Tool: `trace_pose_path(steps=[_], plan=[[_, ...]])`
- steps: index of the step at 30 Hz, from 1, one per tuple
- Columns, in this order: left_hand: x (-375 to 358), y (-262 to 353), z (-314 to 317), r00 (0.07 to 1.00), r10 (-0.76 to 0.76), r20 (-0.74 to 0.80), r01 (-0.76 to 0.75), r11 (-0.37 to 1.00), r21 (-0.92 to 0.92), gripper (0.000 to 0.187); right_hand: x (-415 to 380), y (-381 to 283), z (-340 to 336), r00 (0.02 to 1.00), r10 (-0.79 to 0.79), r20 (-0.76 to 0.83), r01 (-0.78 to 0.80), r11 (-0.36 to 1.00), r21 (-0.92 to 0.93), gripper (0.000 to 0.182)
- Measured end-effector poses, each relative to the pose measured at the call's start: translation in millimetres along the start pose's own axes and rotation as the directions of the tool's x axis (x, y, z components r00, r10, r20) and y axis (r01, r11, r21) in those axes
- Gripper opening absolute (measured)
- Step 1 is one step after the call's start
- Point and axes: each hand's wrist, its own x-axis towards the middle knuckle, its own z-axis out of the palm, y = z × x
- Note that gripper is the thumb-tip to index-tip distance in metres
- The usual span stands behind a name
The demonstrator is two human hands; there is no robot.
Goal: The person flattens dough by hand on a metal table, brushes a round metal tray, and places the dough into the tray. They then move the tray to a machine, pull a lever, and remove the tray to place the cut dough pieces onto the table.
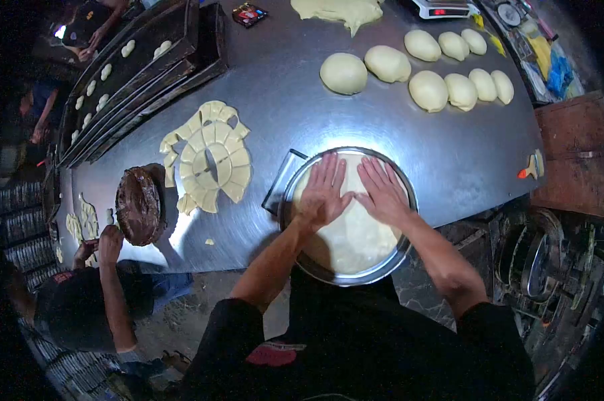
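Flat on a wide, pale sheet of dough lie both my hands, fingers stretched out. My left hand presses on its left upper part, and my right hand on the right upper part. The two thumbs almost meet in the middle. The dough fills a round metal pan at the table's near edge. A dark metal handle frame shows at the pan's left side. Left of it lies a flattened dough cut into many segments, with a gap in its centre.
Several dough balls sit on the metal table. A digital scale and a dough lump are behind. Stacked trays stand left. A co-worker's hand is near a round brown container. A red-tipped tool lies right.
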Motion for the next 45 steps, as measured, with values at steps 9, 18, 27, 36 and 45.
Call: trace_pose_path(steps=[9, 18, 27, 36, 45], plan=[[-12, -14, 21, 0.992, -0.111, -0.062, 0.118, 0.986, 0.119, 0.066, 35, -1, 16, 0.983, 0.146, -0.108, -0.141, 0.988, 0.056, 0.066], [14, -31, -8, 0.983, 0.151, -0.107, -0.134, 0.979, 0.152, 0.064, 39, -9, 15, 0.981, 0.164, -0.104, -0.164, 0.986, 0.017, 0.068], [62, -32, -19, 0.964, 0.222, -0.147, -0.194, 0.964, 0.182, 0.051, 60, -12, 9, 0.882, 0.306, -0.36, -0.298, 0.951, 0.078, 0.062], [11, -14, -11, 0.993, -0.121, -0.014, 0.122, 0.987, 0.108, 0.063, 33, -6, 1, 0.934, 0.195, -0.298, -0.191, 0.981, 0.044, 0.062], [5, -1, -25, 0.984, -0.04, -0.173, 0.065, 0.988, 0.142, 0.063, 47, 30, -28, 0.983, -0.167, -0.076, 0.173, 0.981, 0.09, 0.06]])
